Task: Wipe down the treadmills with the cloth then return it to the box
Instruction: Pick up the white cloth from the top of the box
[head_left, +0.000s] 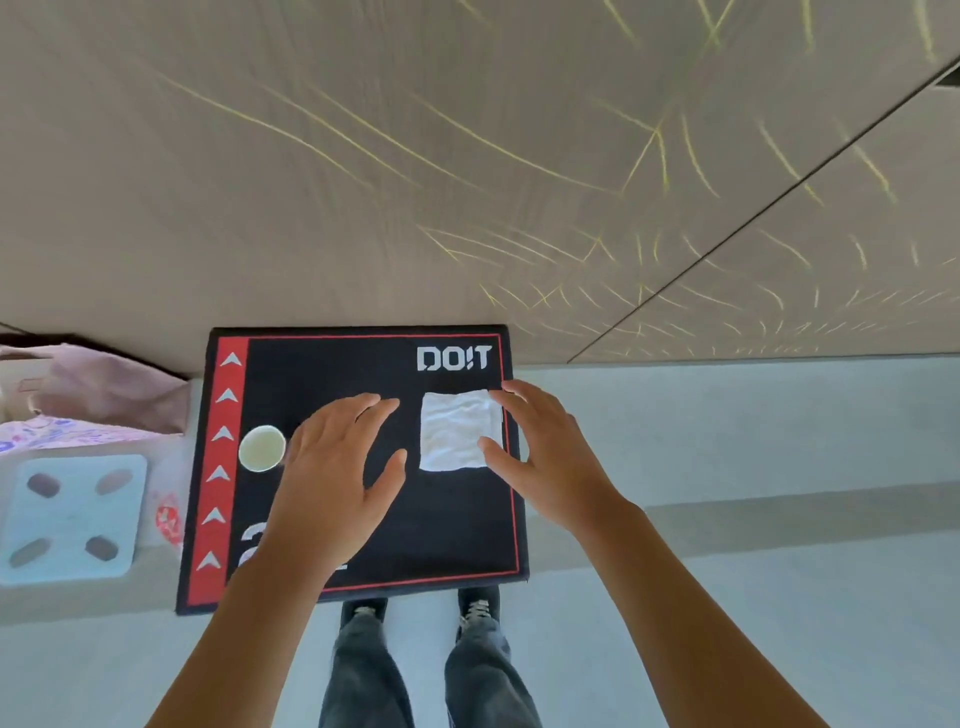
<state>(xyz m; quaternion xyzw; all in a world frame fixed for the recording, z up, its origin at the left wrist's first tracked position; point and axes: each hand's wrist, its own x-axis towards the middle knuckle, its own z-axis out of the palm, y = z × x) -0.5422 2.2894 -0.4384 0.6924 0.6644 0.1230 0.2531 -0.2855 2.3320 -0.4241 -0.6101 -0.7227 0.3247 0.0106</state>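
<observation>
Both hands spread, holding nothing: left hand (332, 467) mid-box (363, 577), right hand (540, 457) reaching the cloth (452, 431) at the far right corner, where a loose pinch could unfold it.

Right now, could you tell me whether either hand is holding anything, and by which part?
Nothing is held. The right hand hovers open at the right edge of the folded white cloth; the left hand is open.

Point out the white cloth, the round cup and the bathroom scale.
white cloth (452, 431): head view, centre of the folded square on the black mat.
round cup (262, 448): head view, middle of its pale inside.
bathroom scale (78, 514): head view, bare middle of its top between the four pads.
</observation>
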